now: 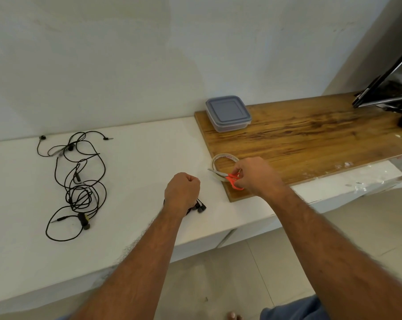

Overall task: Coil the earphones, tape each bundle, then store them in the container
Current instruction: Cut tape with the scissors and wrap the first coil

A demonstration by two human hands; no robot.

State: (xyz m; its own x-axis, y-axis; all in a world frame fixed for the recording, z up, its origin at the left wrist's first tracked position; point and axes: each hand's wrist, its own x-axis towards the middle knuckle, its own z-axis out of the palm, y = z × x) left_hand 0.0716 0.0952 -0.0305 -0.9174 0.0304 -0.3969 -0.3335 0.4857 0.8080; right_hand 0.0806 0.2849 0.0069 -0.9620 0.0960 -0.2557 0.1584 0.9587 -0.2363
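White table [137, 162] fills the left and middle of the frame, running from the wall down to its front edge, and a wooden board [310, 139] lies on its right part. Your two bare forearms reach up from the bottom of the frame.

At centre left, well apart from your hands, a loose tangle of black earphones [80, 181] sprawls on the table, plugs and earbuds scattered along the cords.

At the upper middle of the frame, on the far left corner of the board and close to the wall, the container [228, 113] stands with its grey lid on.

Your left hand [182, 191], at the centre, is a closed fist; its grip is wrapped round a coiled bundle [200, 206] of black earphones, of which only two earbuds and a bit of cord show at the hand's lower right, just over the table.

Your right hand [257, 174], right of centre over the board's near left corner, has its grip closed through the orange handles of the scissors [227, 177]. The blades point left across the tape roll [223, 158], which lies flat on the board, touching or just under them; you cannot tell which.
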